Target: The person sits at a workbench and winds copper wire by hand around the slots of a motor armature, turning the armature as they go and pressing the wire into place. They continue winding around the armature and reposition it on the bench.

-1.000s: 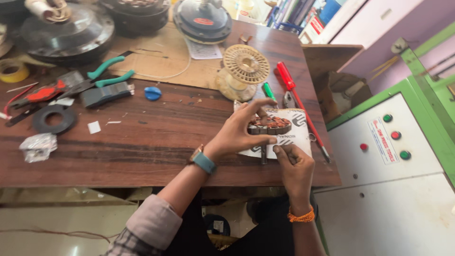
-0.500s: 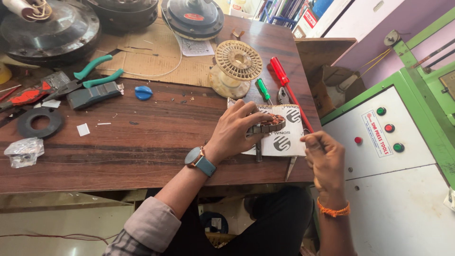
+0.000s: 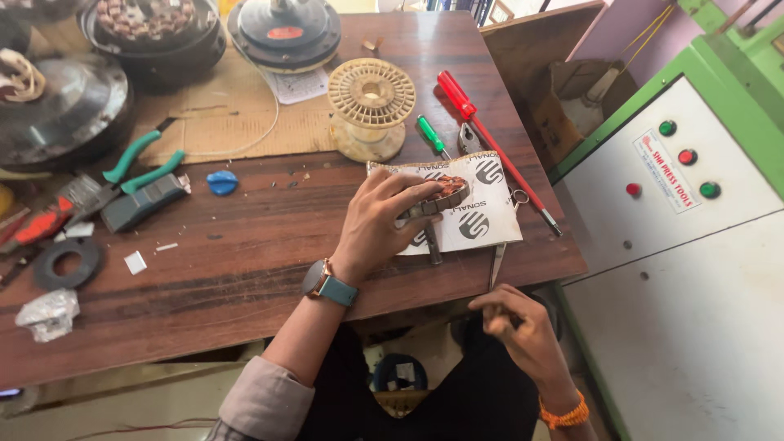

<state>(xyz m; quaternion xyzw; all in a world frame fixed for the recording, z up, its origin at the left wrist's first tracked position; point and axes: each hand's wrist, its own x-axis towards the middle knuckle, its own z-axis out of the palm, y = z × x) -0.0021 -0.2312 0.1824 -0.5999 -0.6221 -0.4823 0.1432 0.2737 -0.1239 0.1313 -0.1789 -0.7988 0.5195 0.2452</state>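
The left hand grips a small copper-wound motor core, fingers curled over its top and pressing it onto a printed white sheet near the table's front right edge. Nearer, below the table edge, the right hand is loosely pinched; whether it holds anything I cannot tell. Beyond the sheet lie 2 screwdrivers, a green one and a red one, beside a cream plastic spool. Green-handled pliers lie far left, a dark round motor housing at the back.
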